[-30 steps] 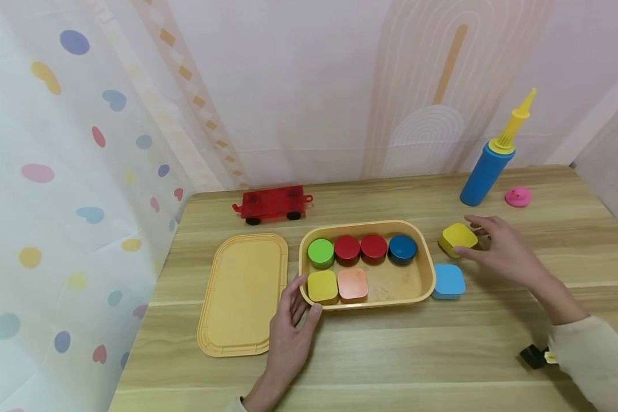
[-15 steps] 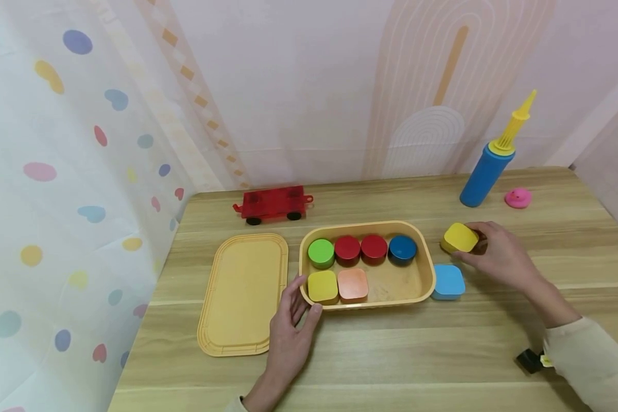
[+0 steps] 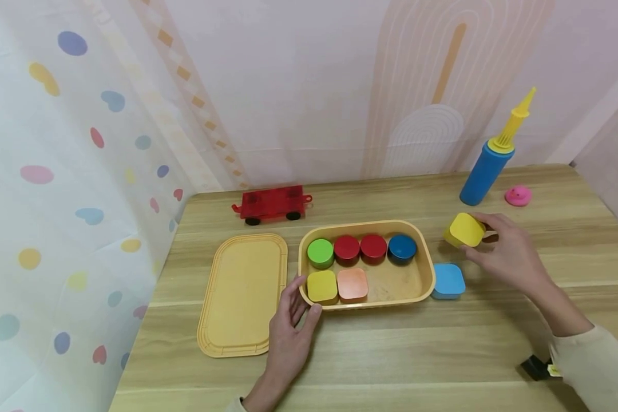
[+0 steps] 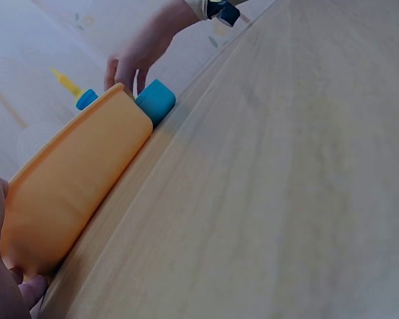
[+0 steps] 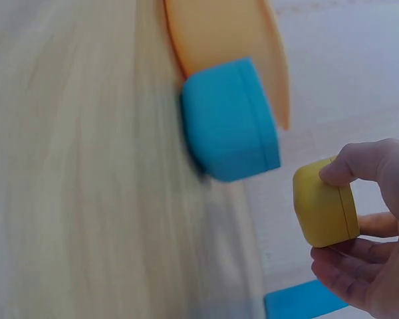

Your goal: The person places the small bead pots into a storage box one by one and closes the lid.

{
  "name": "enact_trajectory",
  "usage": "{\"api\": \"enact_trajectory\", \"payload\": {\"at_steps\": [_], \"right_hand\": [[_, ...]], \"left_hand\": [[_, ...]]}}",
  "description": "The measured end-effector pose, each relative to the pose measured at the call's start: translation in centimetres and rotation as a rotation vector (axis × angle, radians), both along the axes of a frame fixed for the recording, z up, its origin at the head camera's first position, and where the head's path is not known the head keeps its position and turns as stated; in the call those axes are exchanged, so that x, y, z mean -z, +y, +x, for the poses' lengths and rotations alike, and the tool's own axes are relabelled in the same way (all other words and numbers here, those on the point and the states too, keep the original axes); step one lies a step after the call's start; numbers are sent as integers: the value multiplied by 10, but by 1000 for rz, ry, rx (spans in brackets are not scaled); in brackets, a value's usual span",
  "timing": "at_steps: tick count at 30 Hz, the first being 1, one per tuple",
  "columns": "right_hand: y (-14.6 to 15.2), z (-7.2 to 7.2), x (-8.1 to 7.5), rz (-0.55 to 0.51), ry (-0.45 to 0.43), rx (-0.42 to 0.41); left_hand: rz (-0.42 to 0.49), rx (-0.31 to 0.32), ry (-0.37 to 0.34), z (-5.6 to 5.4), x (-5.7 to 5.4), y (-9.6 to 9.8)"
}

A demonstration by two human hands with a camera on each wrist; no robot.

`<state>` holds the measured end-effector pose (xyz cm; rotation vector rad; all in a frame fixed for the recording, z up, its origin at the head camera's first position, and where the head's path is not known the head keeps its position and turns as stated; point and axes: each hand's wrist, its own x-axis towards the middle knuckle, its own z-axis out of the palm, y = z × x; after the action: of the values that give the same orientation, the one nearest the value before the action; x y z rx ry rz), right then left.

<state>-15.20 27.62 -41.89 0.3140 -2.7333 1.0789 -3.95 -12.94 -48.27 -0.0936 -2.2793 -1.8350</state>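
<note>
My right hand (image 3: 515, 254) pinches a small yellow square box (image 3: 466, 230) between thumb and fingers. In the right wrist view this yellow box (image 5: 322, 203) shows a lid seam and is up off the table. My left hand (image 3: 290, 337) grips the near left corner of an orange-yellow storage bin (image 3: 391, 294), thumb at the front wall and fingers at the left end. Inside the bin stand round tubs, green (image 3: 320, 253), red (image 3: 347, 250) and dark blue (image 3: 402, 250), plus a yellow square box (image 3: 322, 286) and a peach one (image 3: 352, 284). A light blue square box (image 3: 448, 280) stands against its right end.
A flat orange-yellow lid (image 3: 244, 292) lies left of the bin. Behind are a red toy wagon (image 3: 273, 203), a blue and yellow hand pump (image 3: 486, 171) standing tilted, and a pink toy duck (image 3: 518, 195). A patterned curtain (image 3: 309, 86) hangs behind the table.
My right hand has closed its fingers on the yellow square box and raised it from the table, slightly away from me and tilted. The left hand and the bin have stayed put.
</note>
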Motion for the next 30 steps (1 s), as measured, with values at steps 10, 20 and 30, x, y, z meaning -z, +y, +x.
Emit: {"api": "enact_trajectory", "payload": {"at_steps": [10, 20, 30], "right_hand": [[-14, 14, -16, -50, 121, -48], [-34, 29, -24, -19, 207, -120], [-42, 34, -26, 16, 210, -137]], "left_hand": [[3, 1, -1, 0, 1, 0], [0, 4, -3, 0, 1, -1], [-8, 3, 14, 0, 3, -1]]}}
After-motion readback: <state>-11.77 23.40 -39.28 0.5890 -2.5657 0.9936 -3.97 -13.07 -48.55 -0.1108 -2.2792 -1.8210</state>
